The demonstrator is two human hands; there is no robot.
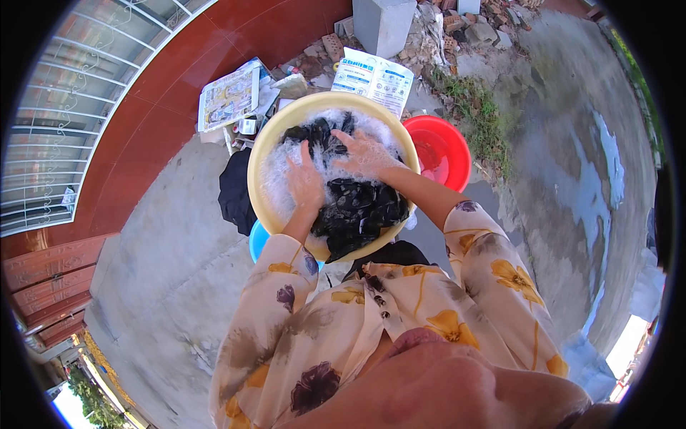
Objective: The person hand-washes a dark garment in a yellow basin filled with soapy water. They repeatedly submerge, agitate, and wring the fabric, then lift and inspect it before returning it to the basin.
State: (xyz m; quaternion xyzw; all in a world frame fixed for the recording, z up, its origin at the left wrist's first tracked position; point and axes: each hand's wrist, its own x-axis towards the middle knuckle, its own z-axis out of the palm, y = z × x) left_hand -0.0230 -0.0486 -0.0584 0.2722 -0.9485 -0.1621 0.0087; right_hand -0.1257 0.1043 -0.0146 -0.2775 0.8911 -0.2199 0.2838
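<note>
A large cream-yellow basin full of white suds stands before me. In it lies soaked black cloth, bunched up in the near right part and also at the far side, with one fold reaching the near rim. My left hand, wet with foam, is over the suds on the left, fingers apart and pointing away from me. My right hand reaches in from the right, foamy too, its fingers spread beside the far part of the cloth. Neither hand grips anything that I can see.
A red basin sits right of the yellow one, and a blue one shows partly at its lower left. Dark fabric lies to the left. Behind are a printed white package, a picture-covered box and brick rubble.
</note>
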